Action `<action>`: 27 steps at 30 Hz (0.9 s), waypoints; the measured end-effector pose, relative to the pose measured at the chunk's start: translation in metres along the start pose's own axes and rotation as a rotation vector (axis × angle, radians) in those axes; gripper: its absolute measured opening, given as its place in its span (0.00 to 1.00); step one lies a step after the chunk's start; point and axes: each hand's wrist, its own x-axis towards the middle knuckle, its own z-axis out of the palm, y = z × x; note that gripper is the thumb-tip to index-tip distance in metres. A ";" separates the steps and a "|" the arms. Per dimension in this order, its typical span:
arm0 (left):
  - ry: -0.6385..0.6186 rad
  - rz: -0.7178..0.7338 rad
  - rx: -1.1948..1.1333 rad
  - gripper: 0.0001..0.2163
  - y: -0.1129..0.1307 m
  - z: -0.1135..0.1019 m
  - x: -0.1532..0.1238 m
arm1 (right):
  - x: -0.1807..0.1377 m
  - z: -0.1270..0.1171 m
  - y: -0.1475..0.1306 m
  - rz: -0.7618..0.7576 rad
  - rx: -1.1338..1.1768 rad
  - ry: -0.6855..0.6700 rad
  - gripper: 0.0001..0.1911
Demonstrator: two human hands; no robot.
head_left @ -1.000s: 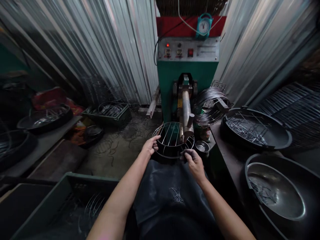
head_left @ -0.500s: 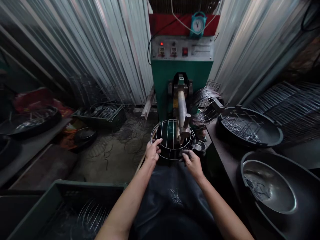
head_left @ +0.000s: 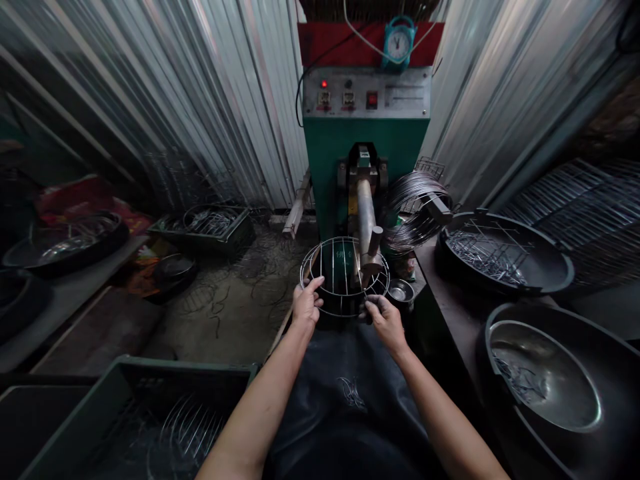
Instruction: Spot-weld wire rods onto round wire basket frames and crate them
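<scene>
My left hand (head_left: 307, 303) is closed on the left side of a round wire rack (head_left: 340, 295), its thumb over the rim. The rack has two wire rings with thin straight bars across and short wires between the rings. At the near right rim, my right hand (head_left: 384, 319) pinches a short wire, its fingertips close to the rack. Just above those fingertips, the metal arm (head_left: 366, 207) of a green welding machine (head_left: 327, 150) reaches down to the rack's rim. Several bent wires (head_left: 352, 393) lie on the dark apron (head_left: 320, 373) over my lap.
A wire coil (head_left: 413, 210) hangs right of the machine arm. On the right bench are a black pan (head_left: 555, 263) with wire pieces and a steel bowl (head_left: 575, 393) inside a larger pan. A green crate (head_left: 125, 363) with curved wires stands at lower left; another crate (head_left: 235, 233) sits farther back.
The rack has shifted slightly left relative to the machine arm, with both hands still on it. My view has moved a little.
</scene>
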 end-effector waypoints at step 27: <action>0.102 -0.010 -0.032 0.23 0.001 0.006 -0.007 | 0.009 -0.001 -0.008 -0.026 0.002 0.008 0.12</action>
